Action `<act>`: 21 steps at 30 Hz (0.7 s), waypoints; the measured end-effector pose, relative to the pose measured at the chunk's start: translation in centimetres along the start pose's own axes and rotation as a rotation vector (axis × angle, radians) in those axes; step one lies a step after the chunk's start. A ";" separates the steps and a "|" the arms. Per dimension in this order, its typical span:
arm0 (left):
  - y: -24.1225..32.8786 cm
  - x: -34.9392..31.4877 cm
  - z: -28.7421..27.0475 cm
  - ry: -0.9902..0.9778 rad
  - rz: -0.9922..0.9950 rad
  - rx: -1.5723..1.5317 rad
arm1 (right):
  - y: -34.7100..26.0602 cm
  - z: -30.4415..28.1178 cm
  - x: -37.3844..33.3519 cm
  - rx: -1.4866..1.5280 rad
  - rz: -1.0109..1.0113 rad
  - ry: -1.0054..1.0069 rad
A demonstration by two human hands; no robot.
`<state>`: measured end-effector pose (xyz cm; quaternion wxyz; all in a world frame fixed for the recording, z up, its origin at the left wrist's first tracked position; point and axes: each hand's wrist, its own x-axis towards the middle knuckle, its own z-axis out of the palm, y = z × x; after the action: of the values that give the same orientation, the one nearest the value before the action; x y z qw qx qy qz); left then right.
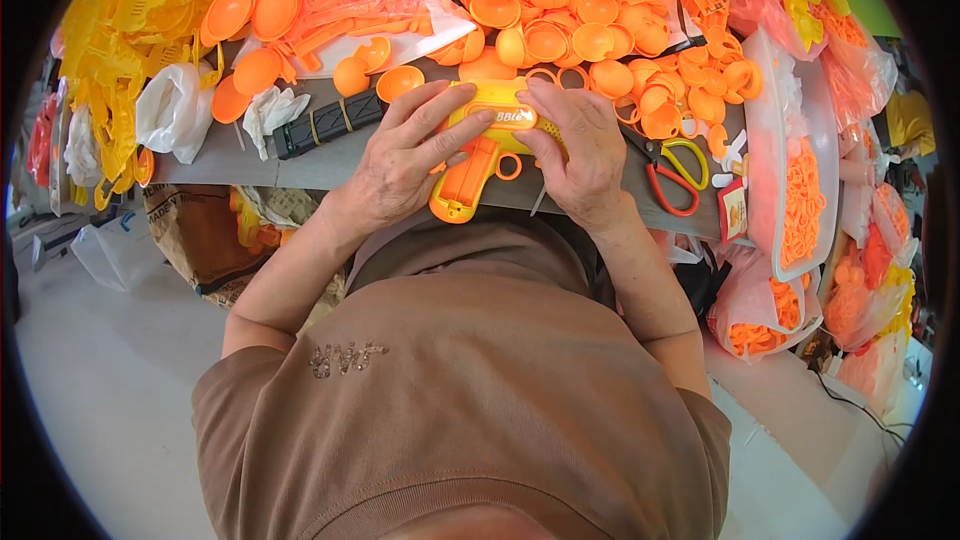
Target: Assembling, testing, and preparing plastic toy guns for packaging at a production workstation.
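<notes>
At the near edge of the workbench, a yellow and orange plastic toy gun [466, 180] is held between my two hands, its orange grip toward me and its trigger ring showing. From the left, my left hand [408, 148] has its fingers laid across the yellow body, thumb side low. My right hand [580, 148] grips the other end with bent fingers pressed on top. Both hands partly cover the body. Just beyond the gun lie orange plastic half-domes [548, 42] in a heap.
Scissors [676, 180] with red and yellow handles lie right of my right hand. A dark bar [328, 126] lies to the left. Yellow parts [125, 70] pile up at far left. A clear bin [765, 130] with orange rings stands at right; a bag [762, 315] of orange pieces sits below.
</notes>
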<state>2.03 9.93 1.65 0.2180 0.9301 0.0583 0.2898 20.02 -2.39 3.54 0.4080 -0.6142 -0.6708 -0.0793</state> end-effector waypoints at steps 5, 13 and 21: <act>-0.2 -0.1 0.4 0.014 0.016 0.026 | 0.6 0.1 -0.9 -0.015 -0.056 0.008; -0.1 -0.1 0.5 0.032 0.027 0.024 | 0.6 -0.2 -1.2 -0.092 -0.058 -0.021; -0.1 -0.2 0.7 0.032 0.016 0.014 | 0.0 -1.0 -1.5 -0.210 -0.052 -0.218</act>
<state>2.23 9.74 0.97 0.2082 0.9272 0.0566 0.3061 20.31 -4.09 3.22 0.2641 -0.6409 -0.7148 -0.0925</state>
